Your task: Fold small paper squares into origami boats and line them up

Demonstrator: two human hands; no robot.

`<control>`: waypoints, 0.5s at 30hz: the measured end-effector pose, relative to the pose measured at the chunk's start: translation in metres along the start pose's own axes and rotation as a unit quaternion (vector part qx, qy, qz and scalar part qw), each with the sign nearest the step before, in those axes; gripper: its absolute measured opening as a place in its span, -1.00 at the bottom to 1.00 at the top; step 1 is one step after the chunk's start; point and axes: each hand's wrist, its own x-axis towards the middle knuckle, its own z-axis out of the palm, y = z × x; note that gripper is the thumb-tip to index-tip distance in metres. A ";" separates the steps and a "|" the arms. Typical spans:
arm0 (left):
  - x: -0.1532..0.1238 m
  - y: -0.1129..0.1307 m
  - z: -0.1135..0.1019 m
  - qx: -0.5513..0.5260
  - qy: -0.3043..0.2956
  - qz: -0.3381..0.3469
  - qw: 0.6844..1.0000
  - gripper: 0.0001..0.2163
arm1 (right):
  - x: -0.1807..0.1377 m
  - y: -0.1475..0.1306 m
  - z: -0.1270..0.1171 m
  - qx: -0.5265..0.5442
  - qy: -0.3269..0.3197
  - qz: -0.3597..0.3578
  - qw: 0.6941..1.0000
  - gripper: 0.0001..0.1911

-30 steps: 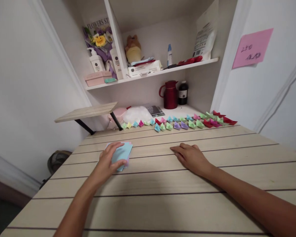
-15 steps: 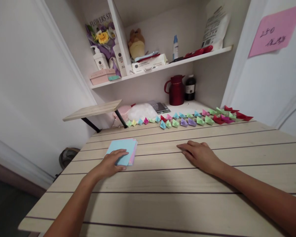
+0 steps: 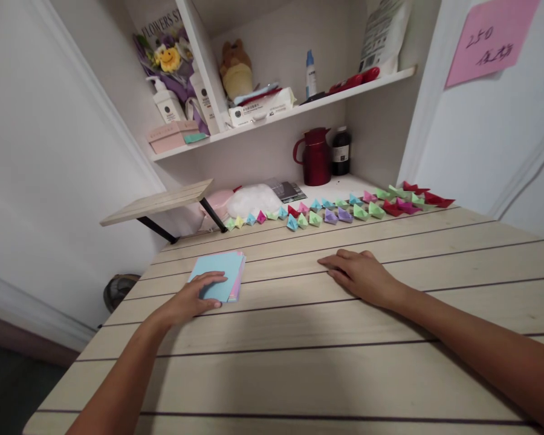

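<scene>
A small stack of coloured paper squares (image 3: 220,273), light blue on top with pink edges showing, lies on the wooden slatted table (image 3: 299,362) at the left. My left hand (image 3: 188,300) rests on its near edge, thumb and fingers pinching the top sheets. My right hand (image 3: 360,277) lies flat on the table to the right, palm down, fingers stretched out, holding nothing. Along the table's far edge runs a row of several small folded paper boats (image 3: 340,211) in green, blue, purple, pink and red.
Behind the table an alcove holds a red jug (image 3: 316,157), a dark bottle (image 3: 341,151), a white plastic bag (image 3: 252,200) and a small raised wooden shelf (image 3: 161,202). An upper shelf carries bottles, boxes and a plush toy. A pink note (image 3: 489,39) hangs at the right.
My left hand has slid back from covering the paper stack to its near edge. My right hand has stayed flat. The view has shifted.
</scene>
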 end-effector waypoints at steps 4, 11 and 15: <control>0.002 -0.004 0.000 -0.007 -0.001 0.004 1.000 -0.50 | 0.000 0.001 0.001 -0.001 0.002 0.002 1.000 -0.65; 0.001 -0.006 0.002 -0.015 0.005 -0.001 1.000 -0.51 | 0.000 0.002 0.001 0.002 -0.001 0.005 1.000 -0.65; -0.001 -0.004 0.004 -0.026 0.008 -0.012 1.000 -0.51 | 0.001 0.003 0.001 0.004 -0.005 0.004 1.000 -0.65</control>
